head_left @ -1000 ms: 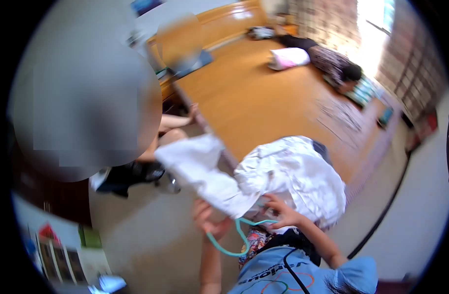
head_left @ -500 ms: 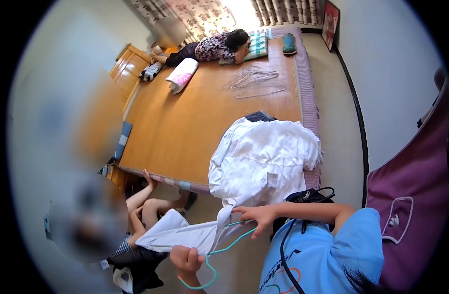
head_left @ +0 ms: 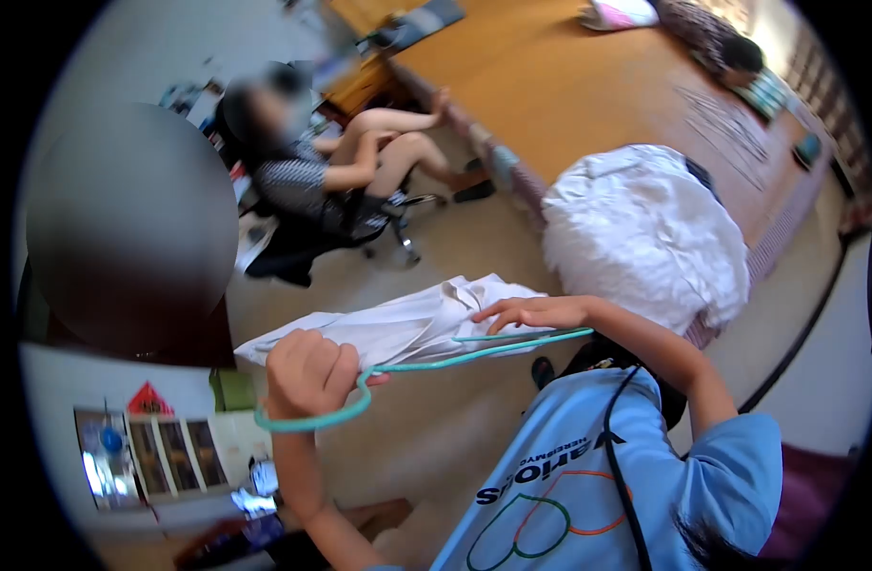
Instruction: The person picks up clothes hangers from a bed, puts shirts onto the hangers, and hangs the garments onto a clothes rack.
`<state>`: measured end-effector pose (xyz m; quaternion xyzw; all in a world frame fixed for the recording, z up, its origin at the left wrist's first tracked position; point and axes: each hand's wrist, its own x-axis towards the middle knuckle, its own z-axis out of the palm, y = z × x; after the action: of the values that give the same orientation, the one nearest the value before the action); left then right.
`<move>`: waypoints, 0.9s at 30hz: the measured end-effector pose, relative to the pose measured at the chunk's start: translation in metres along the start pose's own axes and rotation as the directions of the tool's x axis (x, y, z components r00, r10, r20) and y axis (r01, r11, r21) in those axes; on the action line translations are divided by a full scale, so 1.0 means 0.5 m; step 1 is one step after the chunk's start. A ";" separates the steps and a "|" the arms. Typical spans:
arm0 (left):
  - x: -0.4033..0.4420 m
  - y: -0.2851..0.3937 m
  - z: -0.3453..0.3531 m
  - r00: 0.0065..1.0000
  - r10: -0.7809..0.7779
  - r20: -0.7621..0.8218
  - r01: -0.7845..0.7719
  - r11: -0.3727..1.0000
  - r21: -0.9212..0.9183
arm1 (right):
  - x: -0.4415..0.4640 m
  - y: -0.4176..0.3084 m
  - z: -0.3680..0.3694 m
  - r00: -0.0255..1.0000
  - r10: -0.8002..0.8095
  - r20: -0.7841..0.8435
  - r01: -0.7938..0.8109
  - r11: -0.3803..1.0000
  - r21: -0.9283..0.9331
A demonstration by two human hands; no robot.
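My left hand is closed in a fist around a teal clothes hanger, whose curved end loops out below the fingers. Behind that fist, a white garment stretches across to my right hand; whether the fist also grips its cloth is hidden. My right hand rests with fingers extended on the garment, and the hanger wire runs just beneath the palm. Past my right forearm, a heap of white clothes lies on the corner of the bed.
A person sits on a wheeled chair beside the bed. Another person lies at its far side, near several wire hangers. A black cable hangs down my blue shirt. A blurred round patch covers the left.
The view has turned left, bringing the seated person and the room's far side into sight. My hands and the hanger are raised, and the garment is stretched more level between them.
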<state>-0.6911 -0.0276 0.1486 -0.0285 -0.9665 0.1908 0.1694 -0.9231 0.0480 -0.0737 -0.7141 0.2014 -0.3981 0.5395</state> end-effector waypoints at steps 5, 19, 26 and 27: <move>-0.074 0.017 -0.035 0.988 -0.115 -0.101 0.129 0.981 0.145 | 0.075 0.020 0.039 0.989 0.069 0.129 -0.080 0.994 0.080; -0.118 0.054 0.024 0.998 -0.046 -0.039 0.039 0.988 -0.150 | 0.181 0.142 0.214 0.983 -0.135 -0.129 0.080 0.930 -0.360; -0.083 0.041 0.069 0.978 0.138 -0.155 -0.187 0.911 -0.368 | 0.080 0.129 0.243 0.908 0.330 -0.259 -0.302 0.943 0.142; -0.057 0.046 0.056 0.972 0.154 -0.176 -0.212 0.899 -0.384 | 0.057 0.129 0.247 0.891 0.372 -0.259 -0.335 0.926 0.176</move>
<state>-0.6741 -0.0197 0.1067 -0.1667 -0.9636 0.0017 0.2092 -0.7996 0.0810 -0.1362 -0.5642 0.3788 -0.4047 0.6120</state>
